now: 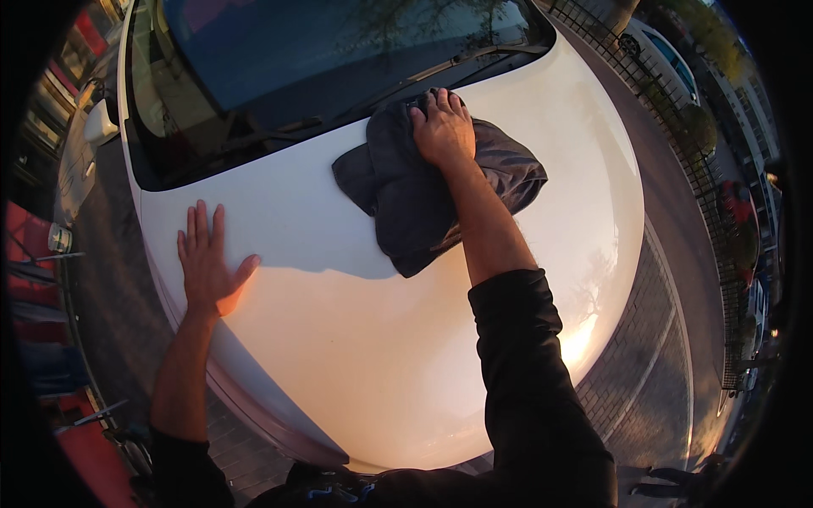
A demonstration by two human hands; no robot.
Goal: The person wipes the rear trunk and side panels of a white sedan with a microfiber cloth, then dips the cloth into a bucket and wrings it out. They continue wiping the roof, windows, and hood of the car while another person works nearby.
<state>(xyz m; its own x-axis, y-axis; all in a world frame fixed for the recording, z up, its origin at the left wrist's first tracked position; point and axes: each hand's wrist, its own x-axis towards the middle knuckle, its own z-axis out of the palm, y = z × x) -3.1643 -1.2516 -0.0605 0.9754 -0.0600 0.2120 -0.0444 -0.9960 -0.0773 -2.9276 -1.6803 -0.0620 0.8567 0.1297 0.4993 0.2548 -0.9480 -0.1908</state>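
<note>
A dark grey cloth (406, 203) lies bunched and folded on the white car hood (356, 330), close below the windshield. My right hand (444, 130) presses on the upper part of the cloth, its fingers towards the windshield; the palm side is hidden. My left hand (209, 260) rests flat on the hood at the left, fingers spread, with nothing in it. Part of the hood lies in shadow and part in warm low sunlight. The cloth's far edge comes near the base of the windshield (305, 57).
A wiper arm (438, 66) runs along the windshield's base. The side mirror (101, 124) sticks out at the left. A white bucket (60, 238) stands beyond it. Brick paving (635, 336) and a black metal fence (692, 171) lie to the right, with a parked car (667, 60) behind the fence.
</note>
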